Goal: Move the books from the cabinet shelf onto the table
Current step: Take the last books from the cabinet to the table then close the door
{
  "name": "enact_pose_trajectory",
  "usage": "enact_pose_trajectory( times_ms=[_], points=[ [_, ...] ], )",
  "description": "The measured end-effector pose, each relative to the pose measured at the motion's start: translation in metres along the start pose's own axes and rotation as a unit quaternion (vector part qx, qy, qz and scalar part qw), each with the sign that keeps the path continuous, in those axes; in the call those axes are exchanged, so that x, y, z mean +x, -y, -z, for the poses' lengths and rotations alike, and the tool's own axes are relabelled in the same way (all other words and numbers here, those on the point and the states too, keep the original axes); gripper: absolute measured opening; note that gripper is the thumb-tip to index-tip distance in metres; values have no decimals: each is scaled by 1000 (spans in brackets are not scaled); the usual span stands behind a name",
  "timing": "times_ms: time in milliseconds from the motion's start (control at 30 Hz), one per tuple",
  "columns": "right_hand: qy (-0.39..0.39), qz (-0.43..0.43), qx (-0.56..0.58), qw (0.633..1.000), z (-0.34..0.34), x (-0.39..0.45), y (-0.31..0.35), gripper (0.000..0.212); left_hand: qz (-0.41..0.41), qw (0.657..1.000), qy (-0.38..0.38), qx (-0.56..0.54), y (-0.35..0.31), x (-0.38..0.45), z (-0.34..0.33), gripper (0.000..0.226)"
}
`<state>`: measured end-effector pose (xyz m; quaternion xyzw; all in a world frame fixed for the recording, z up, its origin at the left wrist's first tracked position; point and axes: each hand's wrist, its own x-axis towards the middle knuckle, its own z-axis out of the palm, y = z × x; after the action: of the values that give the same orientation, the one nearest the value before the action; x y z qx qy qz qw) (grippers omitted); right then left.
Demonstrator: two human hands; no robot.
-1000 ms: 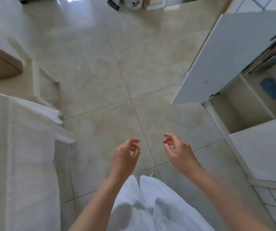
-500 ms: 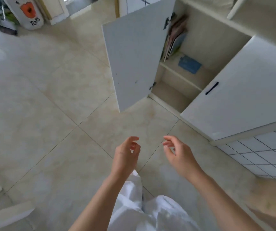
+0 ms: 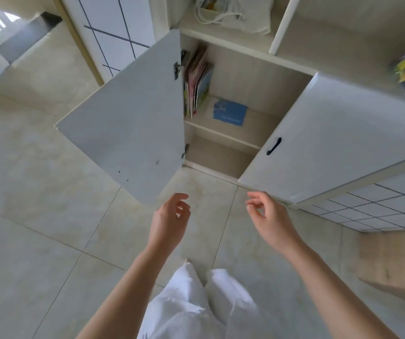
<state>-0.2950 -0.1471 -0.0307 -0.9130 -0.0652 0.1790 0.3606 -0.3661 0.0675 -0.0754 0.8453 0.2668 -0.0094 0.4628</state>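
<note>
Several thin books (image 3: pixel 196 81) stand leaning against the left wall of the open cabinet, on its middle shelf (image 3: pixel 255 133). A blue book (image 3: pixel 230 112) lies flat on the same shelf to their right. My left hand (image 3: pixel 170 218) and my right hand (image 3: pixel 269 216) hover in front of the cabinet above the floor, fingers loosely curled, holding nothing. Both are well short of the shelf. The table is not in view.
The cabinet's left door (image 3: pixel 128 123) hangs open toward me, its lower corner just above my left hand. The right door (image 3: pixel 331 135) with a black handle (image 3: pixel 273 146) is closed. A cardboard box (image 3: pixel 394 263) sits at right. White cables (image 3: pixel 218 11) lie on the upper shelf.
My view has swung from the floor and white furniture at left round to the cabinet, which is now close in front. Both hands stay raised and have spread slightly apart.
</note>
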Motion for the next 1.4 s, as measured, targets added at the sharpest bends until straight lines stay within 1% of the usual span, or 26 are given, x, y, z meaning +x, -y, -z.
enact_pose_trajectory(
  times_ms=[133, 200, 333, 467, 600, 667, 733, 800, 867, 967, 1067, 1167, 1233, 1333, 1400],
  points=[
    [-16, -30, 20, 999, 18, 54, -1, 25, -11, 1000, 17, 6, -25, 62, -12, 28],
    [-10, -37, 25, 999, 26, 82, -1, 25, -10, 1000, 21, 10, -35, 87, -18, 29],
    [21, -58, 24, 998, 36, 157, -3, 26, 12, 999, 29, 11, -53, 145, -40, 30],
    [67, -67, 8, 995, 34, 242, -12, 21, 27, 1000, 15, 5, -65, 210, -66, 31],
    [105, -45, 19, 993, 22, 310, -20, 25, 48, 999, -3, -8, -69, 273, -89, 31],
    [117, -47, 11, 992, 11, 342, -26, 27, 61, 998, -14, -19, -65, 301, -97, 32],
    [138, -72, 24, 988, 0, 371, -30, 27, 68, 997, -19, -28, -58, 326, -102, 34],
    [171, -128, 90, 973, -11, 396, -35, 29, 67, 997, -23, -27, -50, 348, -105, 34],
    [183, -188, 159, 952, -25, 421, -44, 31, 63, 997, -34, -17, -40, 372, -109, 33],
    [144, -249, 234, 929, -45, 463, -60, 31, 70, 995, -57, -31, -26, 410, -120, 37],
    [98, -282, 288, 910, -59, 505, -75, 35, 68, 994, -63, -49, -19, 440, -134, 50],
    [62, -292, 284, 911, -67, 540, -91, 41, 77, 993, -50, -77, -18, 460, -147, 67],
    [23, -308, 281, 909, -69, 559, -100, 40, 75, 990, -59, -106, -17, 471, -153, 77],
    [-18, -336, 281, 899, -69, 581, -116, 39, 78, 987, -87, -112, -17, 483, -162, 81],
    [-27, -354, 290, 889, -70, 589, -125, 32, 73, 985, -109, -116, -14, 488, -169, 81]
  ],
)
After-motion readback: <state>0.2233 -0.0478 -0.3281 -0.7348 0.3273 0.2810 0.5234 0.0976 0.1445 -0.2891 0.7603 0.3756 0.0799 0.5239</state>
